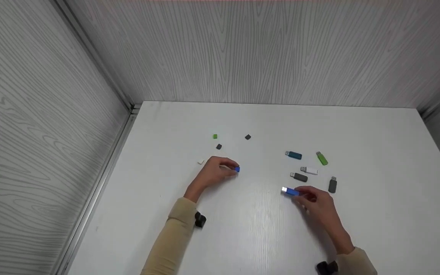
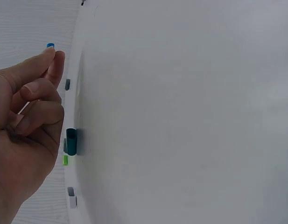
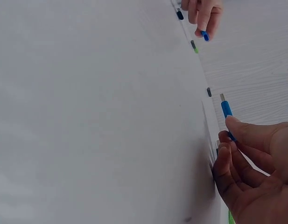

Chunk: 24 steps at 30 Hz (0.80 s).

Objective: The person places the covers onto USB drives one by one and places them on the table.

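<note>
My left hand [image 1: 215,171] pinches a small blue cap [image 1: 237,169] between thumb and forefinger; the cap's tip [image 2: 50,45] shows above the fingertips in the left wrist view. Farther right, my right hand [image 1: 316,200] holds a blue USB stick [image 1: 291,191] by its rear end. Its bare metal plug points left, towards the cap. In the right wrist view the stick [image 3: 226,109] stands out beyond my thumb, while the cap [image 3: 205,36] shows its hollow opening. Stick and cap are apart.
Beyond my right hand lie uncapped USB sticks: teal [image 1: 293,155], green [image 1: 322,158], white [image 1: 309,170], grey [image 1: 299,177] and dark grey [image 1: 332,185]. Loose caps around my left hand are green [image 1: 215,136], dark [image 1: 248,136], another dark [image 1: 219,146], white [image 1: 200,162] and teal [image 2: 71,142].
</note>
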Tool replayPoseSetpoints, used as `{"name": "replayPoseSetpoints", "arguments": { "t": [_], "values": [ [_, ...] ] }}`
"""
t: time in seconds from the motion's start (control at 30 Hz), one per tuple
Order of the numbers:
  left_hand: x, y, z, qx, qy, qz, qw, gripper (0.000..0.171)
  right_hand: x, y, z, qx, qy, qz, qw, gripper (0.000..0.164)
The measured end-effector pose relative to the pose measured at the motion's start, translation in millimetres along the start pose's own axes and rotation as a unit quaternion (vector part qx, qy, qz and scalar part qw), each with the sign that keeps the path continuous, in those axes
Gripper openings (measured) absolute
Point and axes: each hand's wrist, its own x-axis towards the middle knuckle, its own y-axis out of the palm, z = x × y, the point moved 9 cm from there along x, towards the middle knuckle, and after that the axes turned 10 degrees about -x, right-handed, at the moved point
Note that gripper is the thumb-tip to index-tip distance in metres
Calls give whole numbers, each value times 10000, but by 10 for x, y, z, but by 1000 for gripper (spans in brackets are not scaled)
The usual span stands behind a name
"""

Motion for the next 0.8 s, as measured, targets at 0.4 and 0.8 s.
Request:
{"name": "replayPoseSetpoints", "arguments": {
  "t": [0.4, 0.8],
  "values": [
    [-35, 137, -19, -21, 124, 145, 9998, 23, 15, 15, 16, -30, -43, 56, 10000, 34],
    [-62, 285, -56, 77, 199, 316, 9993, 19, 5, 33, 67, 44, -131, -13, 9999, 30]
  ]
}}
